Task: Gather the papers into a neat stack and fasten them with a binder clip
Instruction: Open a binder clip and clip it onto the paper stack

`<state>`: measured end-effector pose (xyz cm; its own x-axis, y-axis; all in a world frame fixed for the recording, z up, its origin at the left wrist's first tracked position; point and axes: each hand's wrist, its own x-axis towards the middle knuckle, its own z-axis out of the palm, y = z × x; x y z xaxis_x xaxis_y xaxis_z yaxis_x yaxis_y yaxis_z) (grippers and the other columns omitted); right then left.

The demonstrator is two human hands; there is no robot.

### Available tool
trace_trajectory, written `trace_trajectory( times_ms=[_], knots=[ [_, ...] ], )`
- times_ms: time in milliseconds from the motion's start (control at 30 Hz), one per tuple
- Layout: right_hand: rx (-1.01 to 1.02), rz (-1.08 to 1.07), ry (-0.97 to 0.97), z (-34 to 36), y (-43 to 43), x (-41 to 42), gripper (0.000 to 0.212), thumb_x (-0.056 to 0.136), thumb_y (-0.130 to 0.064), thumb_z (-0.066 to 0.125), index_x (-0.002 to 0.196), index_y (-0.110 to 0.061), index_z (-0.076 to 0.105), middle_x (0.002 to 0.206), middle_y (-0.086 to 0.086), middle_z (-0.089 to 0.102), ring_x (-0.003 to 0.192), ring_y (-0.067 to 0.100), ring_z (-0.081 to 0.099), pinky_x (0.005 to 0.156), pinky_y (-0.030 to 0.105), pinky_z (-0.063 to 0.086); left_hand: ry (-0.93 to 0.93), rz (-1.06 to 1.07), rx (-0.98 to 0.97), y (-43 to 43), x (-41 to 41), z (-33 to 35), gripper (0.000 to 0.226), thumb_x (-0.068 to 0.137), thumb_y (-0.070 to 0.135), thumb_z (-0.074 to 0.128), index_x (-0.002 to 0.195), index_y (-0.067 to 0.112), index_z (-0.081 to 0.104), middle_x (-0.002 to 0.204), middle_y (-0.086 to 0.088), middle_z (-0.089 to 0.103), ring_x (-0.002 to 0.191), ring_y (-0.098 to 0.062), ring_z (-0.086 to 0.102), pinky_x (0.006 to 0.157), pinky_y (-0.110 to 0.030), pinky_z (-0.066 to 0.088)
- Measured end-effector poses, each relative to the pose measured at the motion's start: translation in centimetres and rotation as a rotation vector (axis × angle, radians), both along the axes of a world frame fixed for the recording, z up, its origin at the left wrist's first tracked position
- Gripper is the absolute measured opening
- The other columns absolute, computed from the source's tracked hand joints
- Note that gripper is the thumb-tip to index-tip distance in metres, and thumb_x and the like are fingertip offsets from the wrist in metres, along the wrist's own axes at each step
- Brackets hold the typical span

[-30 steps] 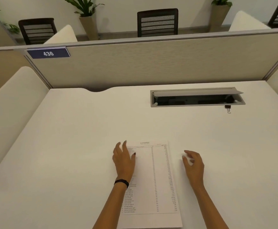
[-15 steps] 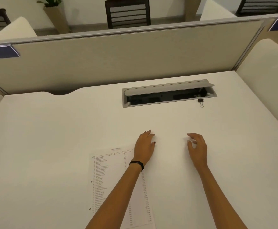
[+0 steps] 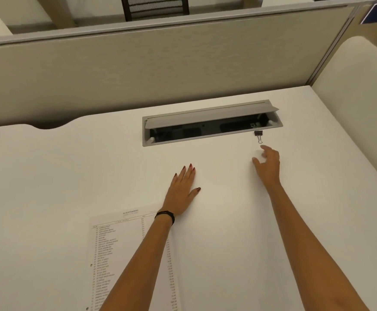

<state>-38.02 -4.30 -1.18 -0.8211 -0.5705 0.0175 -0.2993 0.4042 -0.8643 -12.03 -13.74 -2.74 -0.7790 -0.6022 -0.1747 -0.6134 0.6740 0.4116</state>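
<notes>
A printed paper sheet (image 3: 120, 250) with columns of small text lies at the near left of the white desk (image 3: 59, 176), partly under my left forearm. A small black binder clip (image 3: 258, 136) with wire handles sits at the front right edge of the cable tray. My right hand (image 3: 267, 163) hovers just below the clip, fingers spread and stretched toward it, a short gap away. My left hand (image 3: 183, 190) lies flat and empty on the bare desk beyond the paper's top edge, fingers apart.
A grey cable tray (image 3: 212, 123) with a raised lid is recessed in the desk's far middle. A beige partition (image 3: 160, 63) closes the back, and a padded side panel (image 3: 358, 108) stands at the right. A chair (image 3: 155, 6) shows behind the partition.
My right hand has moved forward and right, to just short of the binder clip. My left hand has slid off the paper onto bare desk. The view has shifted right.
</notes>
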Motion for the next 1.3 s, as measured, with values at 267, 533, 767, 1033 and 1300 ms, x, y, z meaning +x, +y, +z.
trace_trajectory(
  times_ms=[267,533,767,1033,1300],
  knots=[
    [0.227,0.002,0.213,-0.3,-4.8,-4.2,0.051,0.084,-0.016,0.061,0.132,-0.010,0.044,0.141,0.020,0.035,0.127,0.034,0.035,0.103,0.037,0.034,0.002,-0.001,0.004,-0.3,-0.2,-0.6,0.063,0.098,0.039,0.028,0.146,0.017,-0.005,0.157,0.000,-0.009,0.144,-0.016,-0.011,0.116,-0.032,-0.007],
    [0.241,-0.033,0.297,-0.6,-6.5,-4.7,0.028,0.086,-0.021,0.059,0.112,-0.009,0.059,0.120,0.018,0.052,0.110,0.032,0.049,0.095,0.039,0.041,0.026,0.015,0.015,-0.2,-0.2,-0.4,0.062,0.098,0.039,0.029,0.146,0.017,-0.003,0.157,0.001,-0.008,0.144,-0.014,-0.011,0.116,-0.031,-0.007],
    [0.255,0.022,0.301,-0.2,-5.2,-2.7,0.014,0.087,-0.009,0.056,0.099,-0.003,0.061,0.106,0.021,0.057,0.101,0.033,0.053,0.082,0.034,0.046,0.128,0.134,0.028,2.1,-0.2,-0.2,0.054,0.099,0.029,0.030,0.146,0.017,0.006,0.157,0.000,0.000,0.145,-0.014,-0.003,0.116,-0.029,-0.005],
    [0.041,0.092,0.033,1.9,-1.9,4.2,0.017,0.084,-0.011,0.061,0.100,-0.004,0.061,0.102,0.017,0.063,0.086,0.024,0.061,0.075,0.026,0.049,0.301,0.203,0.274,4.2,1.0,2.0,0.051,0.097,0.024,0.041,0.144,0.024,0.022,0.156,0.002,0.017,0.143,-0.012,0.014,0.120,-0.034,0.011],
    [-0.133,0.099,-0.366,5.8,1.5,13.1,0.007,0.081,-0.018,0.066,0.088,-0.016,0.067,0.086,-0.003,0.068,0.084,0.016,0.065,0.072,0.028,0.056,0.503,0.246,0.361,6.7,2.6,6.8,0.036,0.095,0.027,0.045,0.131,0.030,0.042,0.132,0.012,0.051,0.106,-0.004,0.057,0.092,-0.015,0.042]
  ],
)
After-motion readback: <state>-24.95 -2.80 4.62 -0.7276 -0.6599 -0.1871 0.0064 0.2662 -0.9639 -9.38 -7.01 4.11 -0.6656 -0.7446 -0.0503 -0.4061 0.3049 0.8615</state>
